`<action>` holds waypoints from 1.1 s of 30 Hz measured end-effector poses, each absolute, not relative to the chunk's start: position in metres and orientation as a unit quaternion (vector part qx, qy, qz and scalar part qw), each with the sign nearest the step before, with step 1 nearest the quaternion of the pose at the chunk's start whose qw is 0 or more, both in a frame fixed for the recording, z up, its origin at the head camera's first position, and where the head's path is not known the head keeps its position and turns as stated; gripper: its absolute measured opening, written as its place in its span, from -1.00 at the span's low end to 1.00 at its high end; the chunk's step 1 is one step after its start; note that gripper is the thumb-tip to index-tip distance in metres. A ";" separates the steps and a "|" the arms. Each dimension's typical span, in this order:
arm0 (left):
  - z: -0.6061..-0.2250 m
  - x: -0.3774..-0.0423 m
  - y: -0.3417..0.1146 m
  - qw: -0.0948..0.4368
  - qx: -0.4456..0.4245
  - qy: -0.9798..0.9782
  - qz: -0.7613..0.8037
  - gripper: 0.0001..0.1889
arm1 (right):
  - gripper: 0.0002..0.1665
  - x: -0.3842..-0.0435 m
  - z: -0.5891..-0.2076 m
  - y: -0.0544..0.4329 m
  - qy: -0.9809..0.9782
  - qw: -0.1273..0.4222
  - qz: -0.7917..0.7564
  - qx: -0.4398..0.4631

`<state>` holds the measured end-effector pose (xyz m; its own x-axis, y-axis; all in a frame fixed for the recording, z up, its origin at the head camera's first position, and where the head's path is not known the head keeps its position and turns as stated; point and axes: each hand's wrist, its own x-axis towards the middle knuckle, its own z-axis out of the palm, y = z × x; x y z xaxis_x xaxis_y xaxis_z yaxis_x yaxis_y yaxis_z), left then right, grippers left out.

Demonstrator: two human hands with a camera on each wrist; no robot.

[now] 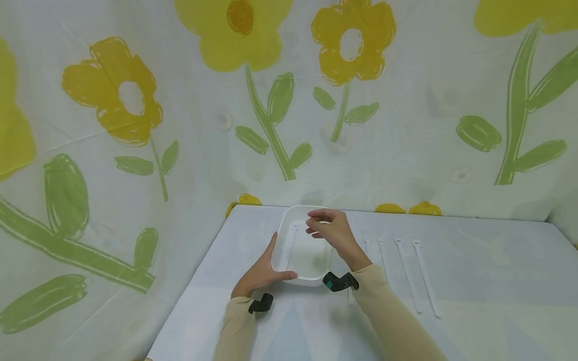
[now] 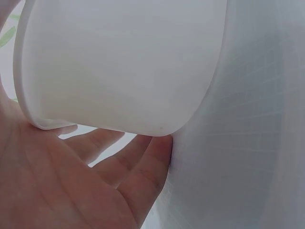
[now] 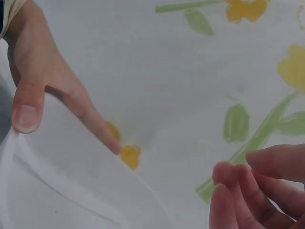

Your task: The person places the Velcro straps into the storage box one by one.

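A white plastic container [image 1: 311, 258], a rounded rectangular tub, is held tilted above the table in the head view. My left hand [image 1: 265, 271] grips its left side, thumb over the near rim and fingers along the outer wall. In the left wrist view those fingers [image 2: 145, 171] lie against the container's wall [image 2: 128, 71]. One thin white strip with a small head, like a cable tie [image 1: 292, 248], lies inside. My right hand [image 1: 333, 231] hovers over the container's far right part, its fingers loosely bent. Nothing shows between its fingertips [image 3: 224, 174] in the right wrist view.
Several more white cable ties [image 1: 408, 276] lie roughly side by side on the white table [image 1: 487, 281], right of the container; my right forearm partly covers some. A cloth [image 1: 198, 150] printed with yellow flowers hangs behind and to the left.
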<state>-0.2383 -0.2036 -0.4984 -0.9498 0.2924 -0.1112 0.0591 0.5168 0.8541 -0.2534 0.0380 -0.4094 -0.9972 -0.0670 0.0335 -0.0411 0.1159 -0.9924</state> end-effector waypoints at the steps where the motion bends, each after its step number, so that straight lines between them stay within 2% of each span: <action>1: -0.499 -0.239 -0.204 0.122 0.103 0.861 0.483 0.44 | -0.67 -0.251 -0.406 0.043 0.748 0.004 -0.662 -0.042; 12: -0.499 -0.243 -0.205 0.113 0.117 0.869 0.467 0.53 | -0.61 -0.225 -0.382 0.104 0.776 -0.076 -0.623 -0.064; 23: -0.501 -0.245 -0.204 0.119 0.098 0.872 0.465 0.49 | -0.59 -0.208 -0.382 0.153 0.817 -0.158 -0.553 -0.040; 33: -0.502 -0.249 -0.206 0.118 0.102 0.868 0.471 0.50 | -0.51 -0.198 -0.390 0.195 0.834 -0.171 -0.524 0.035</action>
